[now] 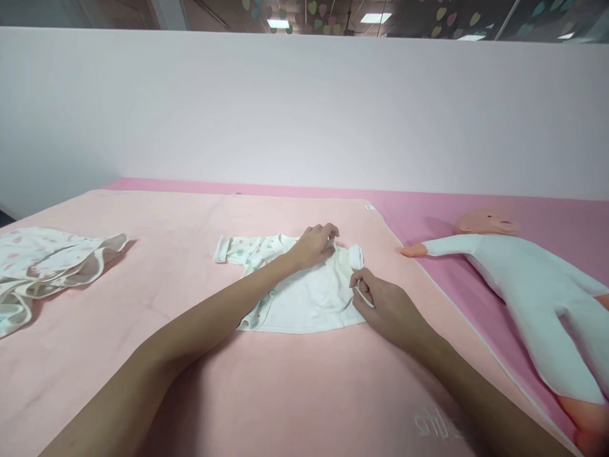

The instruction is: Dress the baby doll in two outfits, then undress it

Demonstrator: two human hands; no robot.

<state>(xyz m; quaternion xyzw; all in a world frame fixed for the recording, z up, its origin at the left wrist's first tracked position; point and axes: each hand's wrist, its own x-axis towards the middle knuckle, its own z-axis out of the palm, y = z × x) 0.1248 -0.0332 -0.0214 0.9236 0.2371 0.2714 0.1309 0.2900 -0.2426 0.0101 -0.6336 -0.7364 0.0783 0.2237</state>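
Observation:
A small white baby shirt (304, 298) with a pastel print lies flat on a pale pink blanket (190, 355). One sleeve sticks out to the left; the right side is folded inward, showing the plain inside. My left hand (313, 245) rests on the shirt's collar area, fingers curled down and pressing the cloth. My right hand (380, 303) pinches the shirt's right edge between thumb and fingers, just below the folded sleeve.
A crumpled printed garment (42, 263) lies at the blanket's left edge. A baby doll (537, 285) in a pale suit lies on its back on the brighter pink cover (428, 212) to the right. A white partition wall (304, 108) stands behind.

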